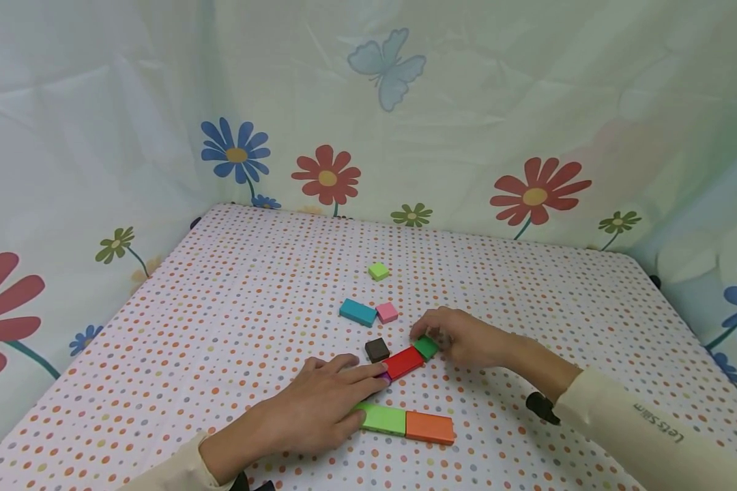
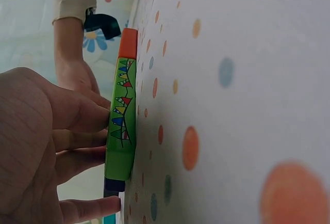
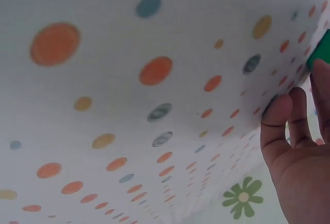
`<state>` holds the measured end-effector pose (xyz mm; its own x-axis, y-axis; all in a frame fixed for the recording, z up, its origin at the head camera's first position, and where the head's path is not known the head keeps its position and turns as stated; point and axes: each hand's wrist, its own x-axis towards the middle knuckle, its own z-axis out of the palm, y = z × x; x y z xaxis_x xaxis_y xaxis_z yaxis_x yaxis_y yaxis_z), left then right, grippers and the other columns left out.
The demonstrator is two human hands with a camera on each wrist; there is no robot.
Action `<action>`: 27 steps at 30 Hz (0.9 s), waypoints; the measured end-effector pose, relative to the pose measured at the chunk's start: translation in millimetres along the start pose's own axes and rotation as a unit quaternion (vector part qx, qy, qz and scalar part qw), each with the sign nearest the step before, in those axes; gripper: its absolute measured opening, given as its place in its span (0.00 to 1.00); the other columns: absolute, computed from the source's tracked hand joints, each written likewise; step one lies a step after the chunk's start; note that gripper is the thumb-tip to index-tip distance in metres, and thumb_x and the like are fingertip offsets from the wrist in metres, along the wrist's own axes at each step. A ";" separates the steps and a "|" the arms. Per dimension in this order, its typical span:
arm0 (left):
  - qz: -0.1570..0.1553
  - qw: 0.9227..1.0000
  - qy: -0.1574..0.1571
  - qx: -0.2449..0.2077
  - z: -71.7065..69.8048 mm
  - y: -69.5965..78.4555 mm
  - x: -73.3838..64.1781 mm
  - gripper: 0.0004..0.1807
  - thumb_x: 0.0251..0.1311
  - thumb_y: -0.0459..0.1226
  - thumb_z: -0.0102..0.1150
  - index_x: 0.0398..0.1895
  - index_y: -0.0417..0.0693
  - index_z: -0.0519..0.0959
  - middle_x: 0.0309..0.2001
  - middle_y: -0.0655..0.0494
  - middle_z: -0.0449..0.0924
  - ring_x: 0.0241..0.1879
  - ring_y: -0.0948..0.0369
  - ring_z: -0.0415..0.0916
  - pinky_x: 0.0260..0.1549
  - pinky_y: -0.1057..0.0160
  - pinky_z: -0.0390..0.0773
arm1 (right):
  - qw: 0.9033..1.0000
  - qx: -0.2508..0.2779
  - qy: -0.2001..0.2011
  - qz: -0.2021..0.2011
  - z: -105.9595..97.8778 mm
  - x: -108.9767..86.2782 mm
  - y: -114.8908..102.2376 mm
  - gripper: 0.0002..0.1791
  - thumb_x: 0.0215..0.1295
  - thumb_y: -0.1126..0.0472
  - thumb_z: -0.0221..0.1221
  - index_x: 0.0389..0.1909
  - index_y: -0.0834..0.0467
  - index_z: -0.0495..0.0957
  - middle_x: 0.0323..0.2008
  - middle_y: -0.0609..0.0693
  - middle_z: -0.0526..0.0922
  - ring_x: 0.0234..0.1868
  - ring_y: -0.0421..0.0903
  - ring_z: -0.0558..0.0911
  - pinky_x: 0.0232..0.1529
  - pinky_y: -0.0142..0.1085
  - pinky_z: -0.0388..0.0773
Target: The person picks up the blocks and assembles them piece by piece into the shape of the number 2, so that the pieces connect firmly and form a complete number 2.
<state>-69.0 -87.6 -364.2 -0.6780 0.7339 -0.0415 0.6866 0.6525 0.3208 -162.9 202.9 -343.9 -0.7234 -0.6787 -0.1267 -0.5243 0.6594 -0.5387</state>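
Observation:
My left hand point(image 1: 319, 409) lies palm down with its fingers stretched forward. Its fingertips rest on a purple block point(image 1: 384, 376), mostly covered, at the near end of a red block point(image 1: 405, 363). The thumb touches the end of a light green block point(image 1: 384, 419), whose side carries printed bunting point(image 2: 121, 105). My right hand point(image 1: 469, 337) curls its fingers about a small dark green block point(image 1: 426, 348) and pinches it against the far end of the red block. In the right wrist view only a corner of the green block point(image 3: 320, 51) shows.
An orange block point(image 1: 430, 427) adjoins the light green one. Beyond the hands lie a dark brown block point(image 1: 377, 350), a blue block point(image 1: 358, 312), a pink block point(image 1: 387, 312) and a small lime block point(image 1: 378, 271). A dotted cloth point(image 1: 270, 273) covers the table; flowered curtains point(image 1: 454, 116) enclose it.

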 end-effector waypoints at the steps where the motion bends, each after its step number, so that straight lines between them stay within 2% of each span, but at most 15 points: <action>1: -0.001 1.000 0.001 0.000 0.2 0.1 -0.1 0.29 0.72 0.43 0.50 0.76 0.65 0.66 0.78 0.69 0.57 0.74 0.51 0.58 0.58 0.39 0.65 | 1.000 0.009 0.000 0.001 -0.9 0.6 0.1 0.31 0.52 0.86 0.52 0.52 0.55 0.80 0.49 0.46 0.82 0.49 0.47 0.78 0.53 0.46 0.78; 4: -0.003 1.000 0.003 0.000 0.5 0.3 -0.2 0.29 0.72 0.44 0.50 0.76 0.65 0.66 0.78 0.70 0.57 0.74 0.51 0.58 0.58 0.39 0.65 | 1.000 0.026 0.001 0.009 -2.6 2.5 0.1 0.36 0.48 0.88 0.43 0.53 0.57 0.80 0.49 0.47 0.82 0.46 0.46 0.77 0.51 0.45 0.77; 7: -0.004 1.000 0.001 -0.001 0.4 0.1 0.1 0.29 0.73 0.44 0.50 0.76 0.65 0.66 0.78 0.70 0.56 0.74 0.51 0.58 0.58 0.39 0.65 | 0.999 0.033 0.007 0.011 -3.4 5.4 -0.9 0.36 0.49 0.87 0.41 0.54 0.59 0.79 0.50 0.49 0.82 0.46 0.48 0.77 0.51 0.44 0.77; 11: -0.002 1.000 -0.001 -0.004 -0.4 0.0 0.5 0.28 0.73 0.44 0.49 0.76 0.65 0.66 0.78 0.69 0.56 0.74 0.51 0.57 0.58 0.39 0.65 | 0.999 0.024 0.040 0.000 -3.7 9.6 -4.0 0.24 0.62 0.81 0.50 0.56 0.62 0.79 0.52 0.53 0.82 0.47 0.50 0.78 0.48 0.41 0.78; 14: 0.000 1.000 -0.002 -0.004 -1.0 0.2 0.6 0.28 0.73 0.43 0.49 0.75 0.65 0.67 0.78 0.69 0.57 0.74 0.51 0.57 0.58 0.39 0.65 | 0.998 0.010 0.066 -0.008 -2.6 13.0 -6.0 0.20 0.65 0.77 0.54 0.56 0.64 0.78 0.53 0.55 0.82 0.48 0.52 0.78 0.48 0.42 0.78; 18: 0.000 1.000 -0.002 -0.001 -1.2 0.6 0.4 0.28 0.73 0.43 0.49 0.75 0.65 0.67 0.78 0.69 0.57 0.74 0.51 0.58 0.58 0.39 0.65 | 0.997 -0.009 0.083 0.006 -0.7 20.3 -8.6 0.20 0.66 0.74 0.57 0.58 0.63 0.77 0.55 0.56 0.81 0.50 0.53 0.77 0.51 0.47 0.78; 22: -0.002 1.000 -0.003 -0.001 -1.0 0.6 0.0 0.28 0.73 0.44 0.49 0.76 0.65 0.66 0.78 0.70 0.56 0.74 0.51 0.57 0.58 0.39 0.65 | 0.996 -0.024 0.082 0.036 -0.5 28.0 -10.5 0.22 0.68 0.69 0.59 0.62 0.61 0.76 0.58 0.55 0.81 0.53 0.54 0.77 0.55 0.49 0.77; 27: -0.004 1.000 -0.006 -0.004 -0.8 0.4 0.5 0.29 0.73 0.44 0.49 0.76 0.65 0.65 0.78 0.70 0.56 0.75 0.51 0.57 0.58 0.38 0.65 | 0.996 -0.031 0.077 0.045 -2.5 35.0 -12.1 0.23 0.69 0.66 0.60 0.65 0.60 0.76 0.60 0.55 0.80 0.56 0.54 0.76 0.55 0.49 0.77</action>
<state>-69.3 -87.2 -363.3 -0.6798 0.7314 -0.0544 0.6797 0.6562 0.3278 -183.1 172.0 -339.7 -0.8261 -0.5620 -0.0410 -0.4775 0.7368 -0.4787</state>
